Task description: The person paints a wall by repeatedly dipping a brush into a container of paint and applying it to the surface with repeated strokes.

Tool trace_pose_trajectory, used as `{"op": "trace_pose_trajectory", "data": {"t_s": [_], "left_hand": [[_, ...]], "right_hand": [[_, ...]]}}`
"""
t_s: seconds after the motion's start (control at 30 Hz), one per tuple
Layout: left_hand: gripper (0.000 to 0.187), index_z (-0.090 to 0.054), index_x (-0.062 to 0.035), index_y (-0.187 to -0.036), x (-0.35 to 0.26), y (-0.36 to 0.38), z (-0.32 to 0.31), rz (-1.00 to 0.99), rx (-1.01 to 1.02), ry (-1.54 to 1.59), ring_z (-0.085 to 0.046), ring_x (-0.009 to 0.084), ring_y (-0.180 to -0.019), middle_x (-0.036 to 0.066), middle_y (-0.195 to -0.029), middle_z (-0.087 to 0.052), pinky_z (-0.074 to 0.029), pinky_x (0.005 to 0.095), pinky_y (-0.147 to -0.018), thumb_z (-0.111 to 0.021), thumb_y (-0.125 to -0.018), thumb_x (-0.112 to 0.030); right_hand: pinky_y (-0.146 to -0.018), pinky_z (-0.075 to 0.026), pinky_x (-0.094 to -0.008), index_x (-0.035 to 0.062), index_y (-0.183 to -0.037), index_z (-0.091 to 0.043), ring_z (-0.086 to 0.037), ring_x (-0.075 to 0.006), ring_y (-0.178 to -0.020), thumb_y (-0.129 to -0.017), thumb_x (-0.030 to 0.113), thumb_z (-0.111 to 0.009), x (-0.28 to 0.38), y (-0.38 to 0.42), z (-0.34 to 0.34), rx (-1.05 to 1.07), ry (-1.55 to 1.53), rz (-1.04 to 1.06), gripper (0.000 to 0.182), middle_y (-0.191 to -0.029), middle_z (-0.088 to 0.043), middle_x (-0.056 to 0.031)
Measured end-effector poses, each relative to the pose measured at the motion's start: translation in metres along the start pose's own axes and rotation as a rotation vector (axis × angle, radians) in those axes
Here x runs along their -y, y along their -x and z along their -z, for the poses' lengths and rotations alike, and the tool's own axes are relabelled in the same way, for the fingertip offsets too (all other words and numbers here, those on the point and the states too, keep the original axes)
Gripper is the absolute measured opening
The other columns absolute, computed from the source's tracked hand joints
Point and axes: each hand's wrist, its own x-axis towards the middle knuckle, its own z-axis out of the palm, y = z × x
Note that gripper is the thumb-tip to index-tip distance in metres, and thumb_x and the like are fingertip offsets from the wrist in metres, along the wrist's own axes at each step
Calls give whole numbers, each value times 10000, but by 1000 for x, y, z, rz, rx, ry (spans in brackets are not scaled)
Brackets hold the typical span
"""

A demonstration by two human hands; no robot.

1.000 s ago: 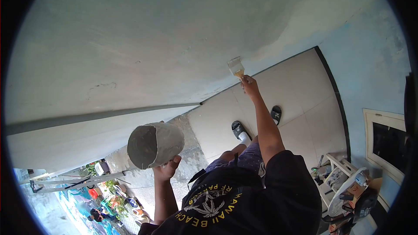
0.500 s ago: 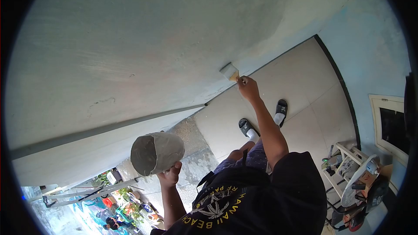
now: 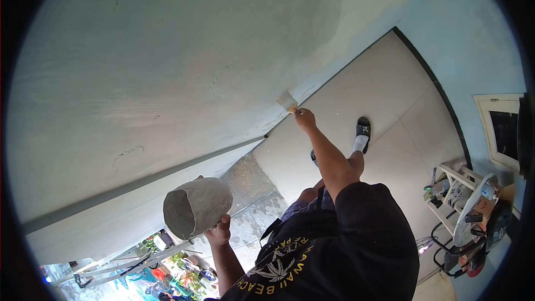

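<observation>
Low on a broad, grey-green plastered wall (image 3: 223, 50), just above its meeting with the floor, is a flat, wide paintbrush (image 3: 287, 102) with pale bristles and a yellowish handle. The person's right hand (image 3: 305, 120) is clamped on that handle, fingers curled round it, the arm stretched out forward. The bristles are blurred, so I cannot tell whether they press on the wall or sit just off it. Well apart from it, the left hand (image 3: 218, 233) is wrapped around a grey, round, rough-coated container (image 3: 209, 203), its thumb along the side nearest the body. The container is tilted, its wide mouth turned away toward the left of the view; the inside looks dark grey, and I cannot tell what it holds. Below the right hand lies a floor of large beige tiles (image 3: 329, 78), where one foot stands in a black slide sandal (image 3: 363, 127) and a white sock (image 3: 360, 144); the other foot is mostly hidden behind the right forearm. Near the right edge, a cream-framed window (image 3: 484, 128) sits in a pale blue wall (image 3: 446, 39)
</observation>
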Motion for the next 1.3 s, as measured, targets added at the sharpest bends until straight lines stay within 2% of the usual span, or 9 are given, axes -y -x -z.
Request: {"op": "trace_pose_trajectory", "data": {"t_s": [0.17,0.23,0.4,0.47,0.53,0.7,0.87,1.07,1.3], "left_hand": [[627,-565,9,-1194,3,1,-1,-128,-142,60,-551,251,-1070,101,-1172,-596,-418,387,-952,-785,-779,-405],[886,-299,-41,-1445,5,4,7,-2,-73,90,-425,284,-1283,117,-1397,-430,-302,459,-1093,-795,-754,-291],[888,-303,-40,-1444,8,3,7,24,-38,88,-431,280,-1276,121,-1396,-429,-307,454,-1090,-795,-748,-289],[887,-308,-40,-1442,4,-1,1,9,-40,96,-432,279,-1274,123,-1395,-429,-309,451,-1087,-796,-746,-292],[655,-513,4,-1249,-11,-7,-10,-73,-45,141,-544,241,-1089,111,-1212,-576,-418,383,-953,-798,-771,-341],[669,-495,0,-1265,-21,-13,-21,26,19,154,-549,231,-1070,109,-1200,-574,-421,375,-942,-799,-770,-333],[865,-328,-31,-1427,-5,-12,-12,25,73,88,-432,285,-1270,121,-1393,-428,-317,456,-1077,-792,-759,-326],[877,-310,-46,-1441,-4,-4,1,-14,33,104,-430,285,-1276,123,-1394,-425,-312,459,-1087,-789,-747,-287],[874,-314,-47,-1437,-1,-1,2,-16,-10,101,-433,280,-1275,114,-1393,-427,-304,461,-1093,-795,-749,-287]], "right_hand": [[-631,-540,-413,28,-944,-708,-674,-308,-631,-940,395,-525,-9,-27,-1,101,119,-176,410,-769,-694,-167],[-619,-540,-411,30,-946,-709,-672,-303,-612,-940,392,-525,-10,-25,6,112,123,-180,406,-770,-695,-165],[-636,-537,-415,22,-914,-699,-674,-318,-640,-940,376,-526,4,-19,29,65,136,-189,394,-759,-687,-170],[-796,-512,-474,7,-903,-681,-654,-391,-900,-924,354,-542,49,-8,49,75,141,81,374,-905,-683,-211],[-700,-496,-453,21,-867,-665,-646,-378,-765,-930,349,-566,85,27,72,88,39,204,348,-803,-660,-210],[-629,-475,-410,32,-926,-669,-631,-341,-674,-930,357,-596,107,94,80,130,-296,385,334,-737,-640,-202],[-715,-509,-439,69,-988,-688,-671,-364,-809,-920,399,-585,72,36,41,95,-131,144,352,-835,-675,-214],[-509,-514,-414,-9,-910,-684,-640,-299,-528,-949,441,-520,-17,-18,6,163,75,-298,480,-710,-669,-183],[-547,-463,-384,-9,-798,-635,-593,-279,-575,-957,399,-545,89,33,94,-76,-65,199,447,-681,-642,-141]]}}
